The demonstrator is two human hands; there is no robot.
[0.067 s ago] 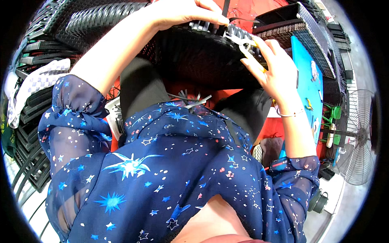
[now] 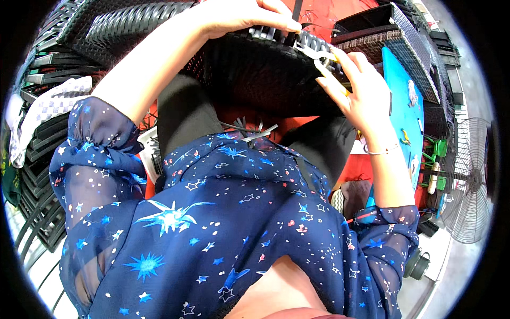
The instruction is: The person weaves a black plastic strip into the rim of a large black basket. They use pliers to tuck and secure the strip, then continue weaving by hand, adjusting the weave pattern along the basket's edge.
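Observation:
A dark woven wicker piece (image 2: 249,69) stands across my lap, its ribbed rim at the top. At this rim my left hand (image 2: 241,18) is closed, its thumb pressed beside a black flat strip (image 2: 297,9) that rises from the weave. Part of its fingers lies beyond the picture's top edge. My right hand (image 2: 358,82) is wrapped round yellow-handled metal cutters (image 2: 316,52). Their silver jaws point left and rest against the rim, close to my left thumb. Whether the jaws grip a strip is too small to tell.
Cut strip ends (image 2: 260,133) lie between my thighs. To the right stand a blue board (image 2: 398,80) with small tools, a woven box (image 2: 372,37) and a wire fan (image 2: 470,178). Black woven furniture (image 2: 133,26) and a checked cloth (image 2: 50,111) are on the left.
A thin dark strip end beside the rim reaches less far to the right than before. Both hands and the cutters have stayed almost still.

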